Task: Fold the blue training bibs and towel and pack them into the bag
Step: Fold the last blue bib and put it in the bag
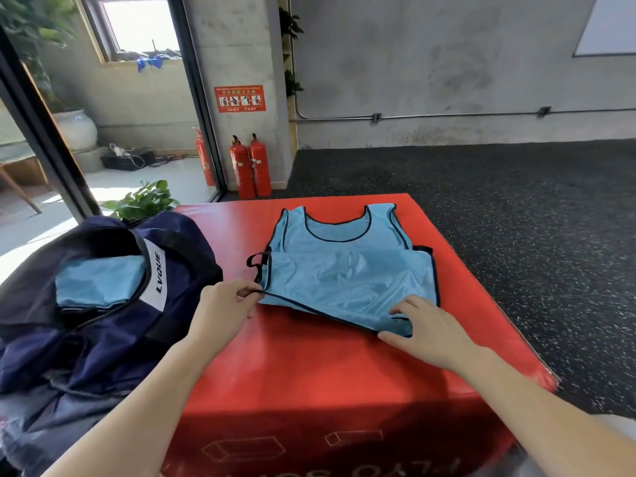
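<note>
We look across a bare concrete room with dark speckled flooring, and directly below us stands a red padded box point(344, 366) whose top serves as the work surface. At about twelve o'clock on that top lies a light blue mesh training bib point(347, 270) with black edging, its neck and armholes toward the far side and its near part folded over itself, so we cannot tell how many layers lie there. Our left hand point(223, 308), at about ten o'clock from the box's middle, pinches the bib's black-trimmed left corner between thumb and fingers. Our right hand point(423, 325), at about two o'clock, lies on the bib's near right corner with the fingers fairly straight and spread; the thumb is tucked at the fabric edge, and we cannot see whether it grips anything. The two hands are well apart.

At nine o'clock a navy bag point(86, 321) sits against the box, its mouth open, with a folded blue piece point(99, 280) inside; most of it is hidden by the bag's rim, so we cannot say whether it is a bib or the towel. The bag's lower part is cut off by the frame edge. At eleven o'clock, far off, two red fire extinguishers point(251, 166) stand by a pillar, and a leafy plant point(144, 201) pokes up behind the bag. Printing on the box's near face is upside down and partly cropped.
</note>
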Available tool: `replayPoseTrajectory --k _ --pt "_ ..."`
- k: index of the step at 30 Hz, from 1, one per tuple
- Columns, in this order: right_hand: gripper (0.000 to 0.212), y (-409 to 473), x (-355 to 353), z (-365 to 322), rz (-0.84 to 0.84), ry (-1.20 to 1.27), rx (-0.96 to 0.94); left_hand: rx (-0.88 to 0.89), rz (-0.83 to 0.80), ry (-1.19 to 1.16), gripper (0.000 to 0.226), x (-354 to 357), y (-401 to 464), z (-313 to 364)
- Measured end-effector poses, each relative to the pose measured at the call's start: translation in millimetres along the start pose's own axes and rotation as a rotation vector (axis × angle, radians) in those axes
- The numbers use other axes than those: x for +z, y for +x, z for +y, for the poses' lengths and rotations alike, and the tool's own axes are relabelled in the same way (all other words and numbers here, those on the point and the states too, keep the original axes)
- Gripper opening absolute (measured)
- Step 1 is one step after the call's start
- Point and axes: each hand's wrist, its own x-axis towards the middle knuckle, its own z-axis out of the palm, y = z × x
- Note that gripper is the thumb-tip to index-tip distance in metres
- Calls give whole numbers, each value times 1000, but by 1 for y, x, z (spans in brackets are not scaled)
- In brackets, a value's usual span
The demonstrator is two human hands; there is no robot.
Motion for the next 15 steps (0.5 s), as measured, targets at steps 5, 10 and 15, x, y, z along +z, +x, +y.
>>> replayPoseTrajectory --k 5,10,15 --pt "57 15 22 -54 163 65 -92 44 0 21 11 3 -2 7" --pt "53 50 31 -116 214 139 -161 60 -34 42 12 8 -7 8" --pt "35 70 37 -156 224 123 -261 62 -43 83 11 12 -8 5"
